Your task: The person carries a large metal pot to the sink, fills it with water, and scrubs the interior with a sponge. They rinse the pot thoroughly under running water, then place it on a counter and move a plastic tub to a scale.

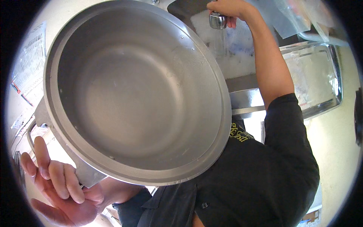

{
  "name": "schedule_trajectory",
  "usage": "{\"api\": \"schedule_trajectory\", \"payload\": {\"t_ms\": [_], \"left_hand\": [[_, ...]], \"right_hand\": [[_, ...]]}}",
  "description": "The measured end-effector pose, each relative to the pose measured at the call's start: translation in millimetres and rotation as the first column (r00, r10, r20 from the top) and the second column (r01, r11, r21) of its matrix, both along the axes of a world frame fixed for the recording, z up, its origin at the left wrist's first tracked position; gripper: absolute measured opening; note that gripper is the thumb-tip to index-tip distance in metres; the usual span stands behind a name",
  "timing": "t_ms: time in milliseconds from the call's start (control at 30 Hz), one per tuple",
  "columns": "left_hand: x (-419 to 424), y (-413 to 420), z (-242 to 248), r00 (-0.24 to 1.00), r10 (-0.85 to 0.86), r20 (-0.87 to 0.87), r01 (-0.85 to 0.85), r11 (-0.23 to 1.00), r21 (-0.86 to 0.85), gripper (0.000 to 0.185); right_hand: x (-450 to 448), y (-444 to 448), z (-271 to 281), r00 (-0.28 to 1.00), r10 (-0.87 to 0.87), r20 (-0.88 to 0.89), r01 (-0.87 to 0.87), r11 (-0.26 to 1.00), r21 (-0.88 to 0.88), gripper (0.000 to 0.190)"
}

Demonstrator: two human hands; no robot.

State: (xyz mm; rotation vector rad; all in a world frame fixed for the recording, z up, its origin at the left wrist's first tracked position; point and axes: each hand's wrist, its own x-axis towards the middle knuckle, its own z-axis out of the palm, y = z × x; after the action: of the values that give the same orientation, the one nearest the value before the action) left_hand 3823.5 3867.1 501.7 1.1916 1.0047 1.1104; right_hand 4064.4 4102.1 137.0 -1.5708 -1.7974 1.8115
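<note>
A large round metal pot [136,107] fills the left and middle of the view, its open mouth tilted towards me and its inside bare. At its lower left rim, my left hand [65,187] has its fingers curled around the pot's side handle [30,136], palm up. My right hand [231,10], at the top, grips a chrome tap head [217,21]. Water runs from the tap into a sink basin [241,78] holding white suds [236,65]. Part of the basin is hidden behind the pot and my right forearm.
A rectangular clear-looking tray [320,68] with a shiny rim lies to the right of the sink. Clear plastic sheeting [292,20] hangs above it. Printed sheets [32,62] are at the far left. The sink's metal front edge [246,98] runs beside the pot.
</note>
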Motion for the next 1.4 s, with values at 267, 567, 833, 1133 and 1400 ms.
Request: {"api": "schedule_trajectory", "payload": {"t_ms": [267, 567, 833, 1133, 1400], "left_hand": [[9.4, 5.8, -2.5, 0.997, -0.076, 0.016, 0.076, 0.997, 0.0, 0.043], [14.1, -0.7, -7.8, 0.99, -0.005, 0.138, 0.0, 0.999, 0.035, 0.032], [27.8, 0.6, -0.1, 0.988, 0.106, 0.116, -0.096, 0.992, -0.085, 0.033], [31.3, -0.8, -1.0, 0.987, 0.126, 0.101, -0.122, 0.992, -0.045, 0.033], [29.3, 0.8, 0.5, 0.994, 0.052, 0.099, -0.046, 0.997, -0.056, 0.023]], "right_hand": [[-0.7, -10.3, 6.1, 0.969, -0.016, -0.247, 0.007, 0.999, -0.04, 0.038], [-13.0, -19.6, 6.1, 0.86, -0.103, -0.499, 0.03, 0.988, -0.152, 0.033], [-102.6, -24.8, 9.8, 0.49, -0.574, -0.656, 0.346, 0.819, -0.459, 0.036], [-130.7, -19.8, 77.0, 0.029, -0.543, -0.839, 0.056, 0.839, -0.541, 0.045], [-87.6, -29.3, 66.5, 0.248, -0.36, -0.899, -0.025, 0.926, -0.378, 0.048]]}}
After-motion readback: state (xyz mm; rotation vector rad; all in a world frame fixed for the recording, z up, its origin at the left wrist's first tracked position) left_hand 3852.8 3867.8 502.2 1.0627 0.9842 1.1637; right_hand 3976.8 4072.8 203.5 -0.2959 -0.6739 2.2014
